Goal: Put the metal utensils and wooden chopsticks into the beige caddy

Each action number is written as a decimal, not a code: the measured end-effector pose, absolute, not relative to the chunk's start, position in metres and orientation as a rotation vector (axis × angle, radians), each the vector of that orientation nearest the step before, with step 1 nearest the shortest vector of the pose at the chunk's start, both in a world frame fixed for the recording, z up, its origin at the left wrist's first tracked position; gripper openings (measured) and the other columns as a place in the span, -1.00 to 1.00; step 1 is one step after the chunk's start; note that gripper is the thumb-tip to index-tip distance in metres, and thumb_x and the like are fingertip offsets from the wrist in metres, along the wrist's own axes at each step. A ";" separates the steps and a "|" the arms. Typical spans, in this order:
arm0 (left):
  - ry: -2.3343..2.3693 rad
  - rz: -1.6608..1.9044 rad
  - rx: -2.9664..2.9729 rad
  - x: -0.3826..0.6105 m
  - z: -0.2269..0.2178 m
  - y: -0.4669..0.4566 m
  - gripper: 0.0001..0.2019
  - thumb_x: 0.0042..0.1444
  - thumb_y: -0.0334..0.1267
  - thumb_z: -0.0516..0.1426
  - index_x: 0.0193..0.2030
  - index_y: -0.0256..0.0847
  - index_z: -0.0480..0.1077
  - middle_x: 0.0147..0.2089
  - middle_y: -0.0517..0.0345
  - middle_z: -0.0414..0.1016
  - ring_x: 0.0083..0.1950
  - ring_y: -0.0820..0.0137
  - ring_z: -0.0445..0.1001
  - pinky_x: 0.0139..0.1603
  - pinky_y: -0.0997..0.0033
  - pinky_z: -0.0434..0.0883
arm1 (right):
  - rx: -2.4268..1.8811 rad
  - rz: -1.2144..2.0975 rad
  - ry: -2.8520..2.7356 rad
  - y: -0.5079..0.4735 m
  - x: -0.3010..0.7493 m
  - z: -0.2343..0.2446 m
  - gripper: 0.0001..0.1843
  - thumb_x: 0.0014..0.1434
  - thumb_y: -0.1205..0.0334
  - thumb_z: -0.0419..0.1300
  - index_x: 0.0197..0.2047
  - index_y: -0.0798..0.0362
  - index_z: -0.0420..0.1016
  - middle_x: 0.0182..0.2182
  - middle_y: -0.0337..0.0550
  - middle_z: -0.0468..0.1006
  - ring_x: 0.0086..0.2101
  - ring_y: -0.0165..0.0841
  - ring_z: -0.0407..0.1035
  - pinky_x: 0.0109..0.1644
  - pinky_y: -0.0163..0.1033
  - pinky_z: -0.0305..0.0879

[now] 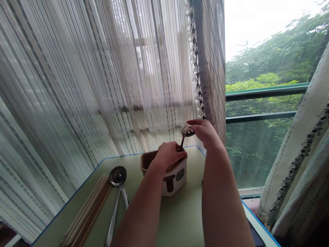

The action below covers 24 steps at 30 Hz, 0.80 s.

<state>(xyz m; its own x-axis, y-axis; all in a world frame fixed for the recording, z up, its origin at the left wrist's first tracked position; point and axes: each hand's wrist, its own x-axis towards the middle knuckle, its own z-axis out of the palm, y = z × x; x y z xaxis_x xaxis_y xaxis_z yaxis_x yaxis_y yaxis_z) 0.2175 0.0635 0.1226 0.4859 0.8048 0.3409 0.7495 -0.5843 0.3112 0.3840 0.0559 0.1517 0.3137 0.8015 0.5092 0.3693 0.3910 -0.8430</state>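
R hand pinching slotted spoon, head up, axis near-vert.; L hand grip unclear.

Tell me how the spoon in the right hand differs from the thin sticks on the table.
The spoon is head-up in the right hand; the sticks lie on the table. The spoon looks dark grey; the sticks, light brown. The spoon has a wide, holed head; the sticks look straight and plain.
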 end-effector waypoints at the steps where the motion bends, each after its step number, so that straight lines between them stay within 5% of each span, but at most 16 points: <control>1: 1.365 0.707 2.584 0.217 0.123 0.063 -0.63 -0.12 0.08 0.15 -0.35 -0.20 0.46 -0.37 0.02 0.50 -0.33 0.25 0.43 -0.37 0.39 0.25 | -1.200 0.412 -1.287 0.056 0.383 0.152 -0.57 -0.12 0.34 0.09 -0.13 0.20 0.48 -0.42 -0.04 0.56 -0.44 -0.32 0.43 -0.33 -0.25 0.34; 12: 1.059 0.728 2.432 0.210 0.122 0.063 -0.66 -0.19 0.01 0.23 -0.32 -0.19 0.49 -0.38 0.09 0.53 -0.32 0.29 0.46 -0.32 0.43 0.32 | -1.287 0.425 -1.207 0.046 0.391 0.161 -0.56 -0.25 0.42 0.03 -0.25 0.19 0.53 -0.46 -0.08 0.53 -0.45 -0.35 0.40 -0.35 -0.29 0.31; 20: 0.908 0.782 2.406 0.204 0.132 0.062 -0.62 -0.08 -0.09 0.19 -0.13 -0.23 0.46 -0.11 0.01 0.51 -0.11 0.28 0.45 -0.08 0.36 0.34 | -1.522 0.122 -1.447 0.016 0.387 0.174 -0.63 -0.10 0.34 0.07 -0.19 0.11 0.53 -0.29 -0.08 0.56 -0.28 -0.31 0.41 -0.19 -0.27 0.28; 24: 0.874 0.936 2.291 0.199 0.139 0.060 -0.77 -0.03 -0.24 0.14 -0.21 -0.21 0.49 -0.20 0.07 0.55 -0.19 0.36 0.48 -0.14 0.40 0.36 | -1.558 0.005 -1.479 0.003 0.381 0.180 -0.64 -0.02 0.30 0.05 -0.15 0.11 0.51 -0.26 -0.05 0.55 -0.25 -0.28 0.41 -0.17 -0.24 0.28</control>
